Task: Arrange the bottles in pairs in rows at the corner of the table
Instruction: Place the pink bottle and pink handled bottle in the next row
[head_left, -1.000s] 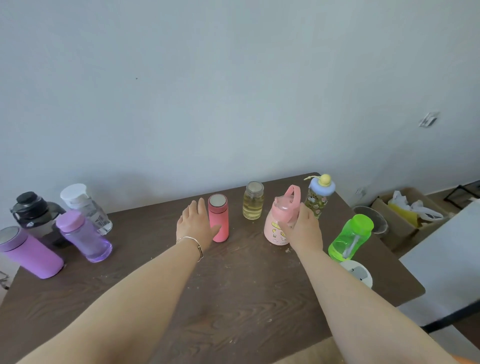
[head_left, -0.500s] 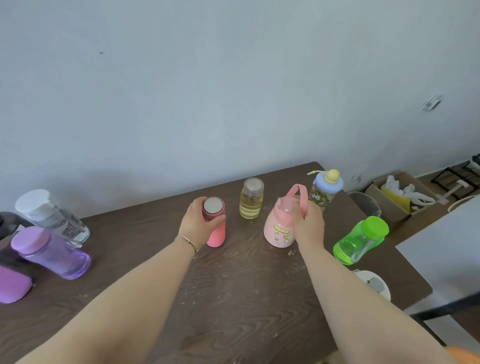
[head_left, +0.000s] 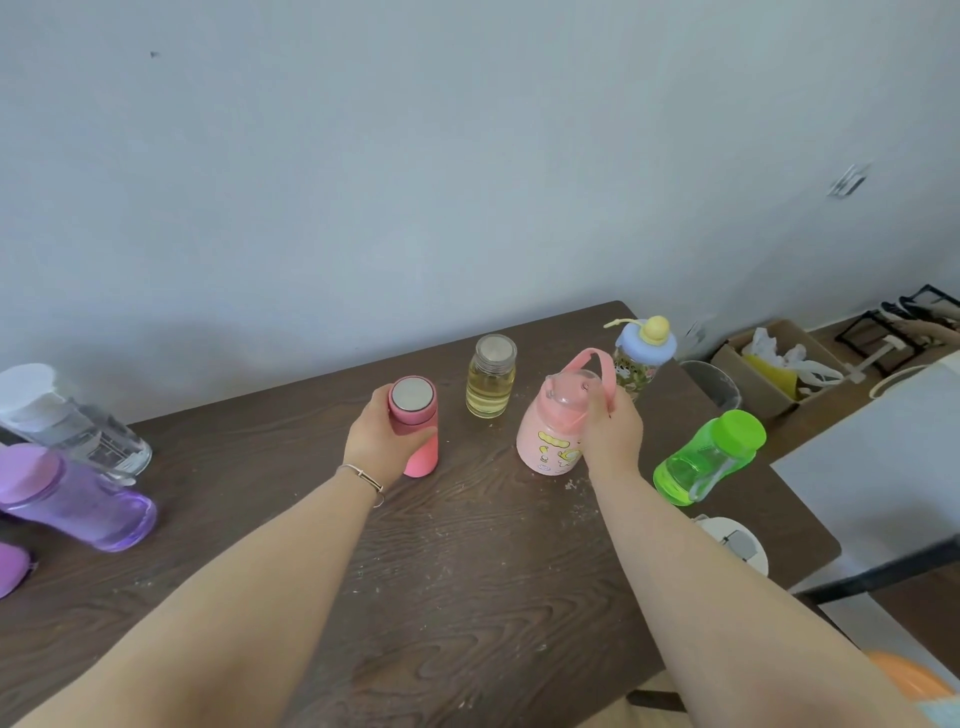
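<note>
L hand (head_left: 382, 441) wraps pink flask (head_left: 414, 426), upright mid-table. R hand (head_left: 613, 434) grips pink jug (head_left: 558, 428) by its side/handle. Yellow jar (head_left: 491, 382) between & behind them; blue-cap bottle (head_left: 641, 358) at far R corner; green bottle (head_left: 709, 457) near R edge. Table (head_left: 467, 545) front-centre bare; purple bottle (head_left: 72, 496) + clear bottle (head_left: 67, 421) near L edge.

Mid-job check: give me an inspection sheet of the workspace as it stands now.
Surface: dark wood table, crumbs scattered.
Job's things: pink flask, yellow jar, pink jug, blue-capped bottle, green bottle near right corner; clear bottle, purple bottle far left.
Clutter: white lid at right edge.
Grippers: left hand grips pink flask; right hand grips pink jug.
Cables: nothing seen.
Surroundings: wall; cardboard box on floor.
</note>
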